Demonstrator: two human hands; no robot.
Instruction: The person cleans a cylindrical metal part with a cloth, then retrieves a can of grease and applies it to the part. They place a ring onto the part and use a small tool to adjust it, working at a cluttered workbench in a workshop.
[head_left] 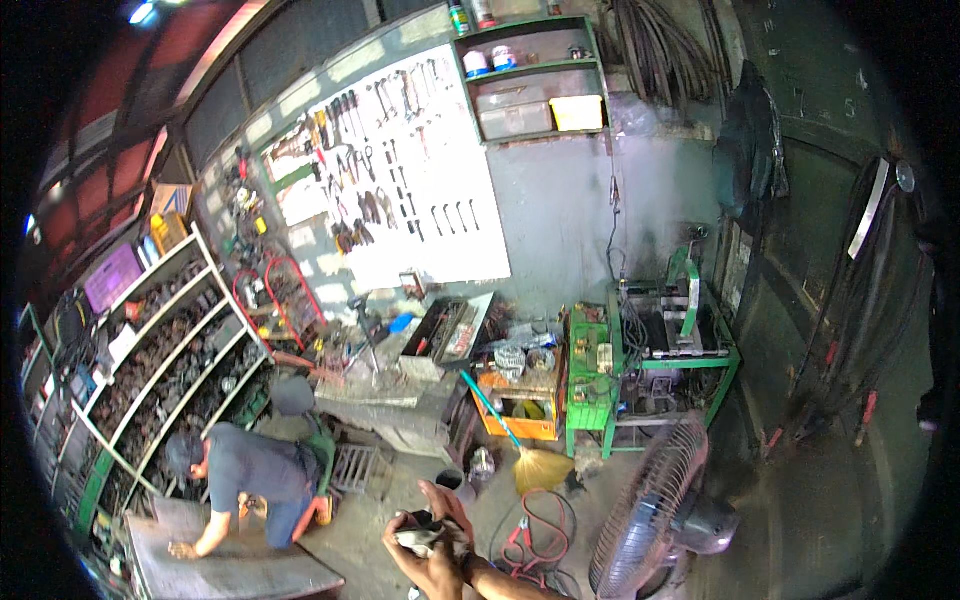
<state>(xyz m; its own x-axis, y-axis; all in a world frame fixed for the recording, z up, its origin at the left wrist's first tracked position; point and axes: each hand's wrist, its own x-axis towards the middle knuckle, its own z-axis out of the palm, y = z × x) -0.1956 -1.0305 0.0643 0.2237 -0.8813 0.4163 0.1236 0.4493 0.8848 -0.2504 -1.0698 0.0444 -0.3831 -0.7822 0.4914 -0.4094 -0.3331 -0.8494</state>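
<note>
My two hands are close together at the lower middle of the view, around a crumpled pale and dark cloth. My left hand cups the cloth from the left and below, its fingers curled round it. My right hand presses against the other side of the cloth, and its forearm comes in from the lower right. Some fingers of the right hand point upward past the cloth. The hands overlap, so part of the cloth is hidden.
A standing fan is close on the right. Red and black cables and a broom lie beyond my hands. At left, another person crouches over a metal sheet. A workbench and green machine frame stand farther back.
</note>
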